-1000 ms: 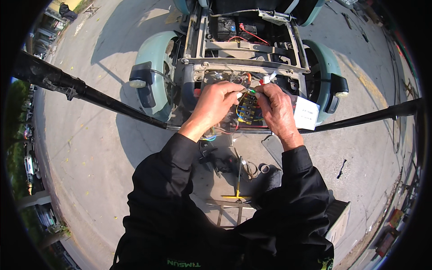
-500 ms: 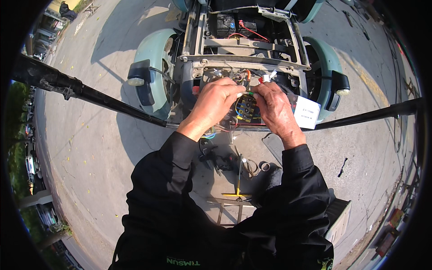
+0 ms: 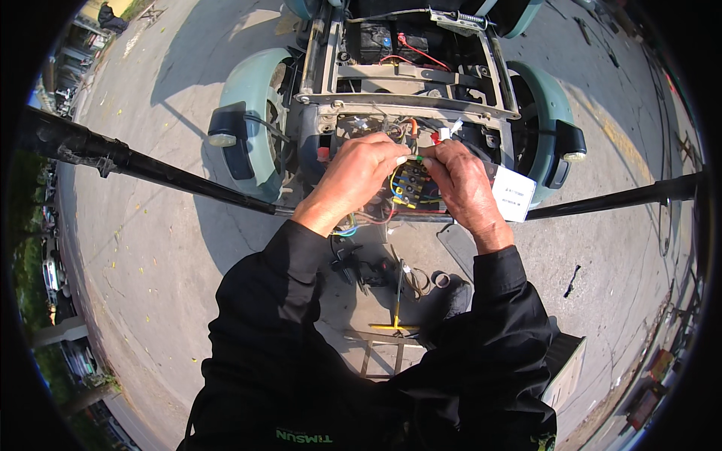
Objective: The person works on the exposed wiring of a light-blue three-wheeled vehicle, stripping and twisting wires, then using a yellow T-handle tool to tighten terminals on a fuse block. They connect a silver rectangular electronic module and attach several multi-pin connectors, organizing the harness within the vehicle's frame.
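My left hand (image 3: 355, 179) and my right hand (image 3: 466, 192) meet over an open electrical bay in the vehicle's frame, both pinching a thin wire with a green part (image 3: 418, 158) between their fingertips. Directly below is a terminal block (image 3: 409, 186) with black and yellow parts and several coloured wires. A white connector with red (image 3: 444, 134) is just beyond my right fingers. An orange cable (image 3: 414, 125) rises behind. A white printed card (image 3: 514, 194) lies beside my right wrist.
Batteries (image 3: 374, 43) with red leads sit in the frame ahead, between pale green fenders (image 3: 244, 173). Long black bars (image 3: 188, 174) extend sideways. A yellow-handled tool (image 3: 395, 323), cable coil (image 3: 417, 282) and tape roll (image 3: 442, 280) lie below. A person (image 3: 109, 19) sits far off at upper left.
Both hands stay pinched on the wire at much the same place, with slight shifts of fingers. My left forearm has moved a little leftward. Otherwise the scene is almost unchanged.
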### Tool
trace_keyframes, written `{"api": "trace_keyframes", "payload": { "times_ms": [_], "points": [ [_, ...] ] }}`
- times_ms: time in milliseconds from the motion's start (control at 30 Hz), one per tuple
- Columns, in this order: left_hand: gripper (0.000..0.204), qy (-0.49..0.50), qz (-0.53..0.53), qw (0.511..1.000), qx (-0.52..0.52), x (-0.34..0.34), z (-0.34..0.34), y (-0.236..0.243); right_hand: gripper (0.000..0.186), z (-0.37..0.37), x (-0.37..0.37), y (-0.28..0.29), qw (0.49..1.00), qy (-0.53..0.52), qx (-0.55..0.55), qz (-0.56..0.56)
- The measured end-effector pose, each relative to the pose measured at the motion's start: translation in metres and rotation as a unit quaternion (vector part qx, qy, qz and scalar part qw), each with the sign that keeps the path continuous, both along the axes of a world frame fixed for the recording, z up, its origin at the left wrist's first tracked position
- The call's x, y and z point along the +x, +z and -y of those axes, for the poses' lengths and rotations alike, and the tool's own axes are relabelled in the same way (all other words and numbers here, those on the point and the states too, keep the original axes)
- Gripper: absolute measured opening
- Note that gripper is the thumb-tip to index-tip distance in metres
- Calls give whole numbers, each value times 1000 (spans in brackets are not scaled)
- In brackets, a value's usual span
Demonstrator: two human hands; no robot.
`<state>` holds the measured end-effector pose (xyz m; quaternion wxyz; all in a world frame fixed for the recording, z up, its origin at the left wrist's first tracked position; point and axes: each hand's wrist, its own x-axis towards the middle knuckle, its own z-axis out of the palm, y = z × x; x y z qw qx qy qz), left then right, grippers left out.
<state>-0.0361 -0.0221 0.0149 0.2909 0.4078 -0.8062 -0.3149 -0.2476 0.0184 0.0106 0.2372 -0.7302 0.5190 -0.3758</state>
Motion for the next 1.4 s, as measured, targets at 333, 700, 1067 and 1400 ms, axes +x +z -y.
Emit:
{"api": "trace_keyframes", "payload": {
  "times_ms": [333, 700, 1067, 1400],
  "points": [
    [16, -3, -15, 1000, -4, -4, 3, -5, 10, 6, 3, -5, 1000, -14, -26, 10],
    [13, 41, -24, 999, 3, -14, 6, -1, 5, 16, 8, -9, 999, -28, -25, 37],
    [13, 57, -28, 998, -19, -18, 6, -4, 7, 20, 11, -9, 998, -41, -19, 39],
    [13, 61, 10, 997, -50, -21, 12, 0, 22, 21, 3, 0, 1000, -18, -11, -19]
  ]
}}
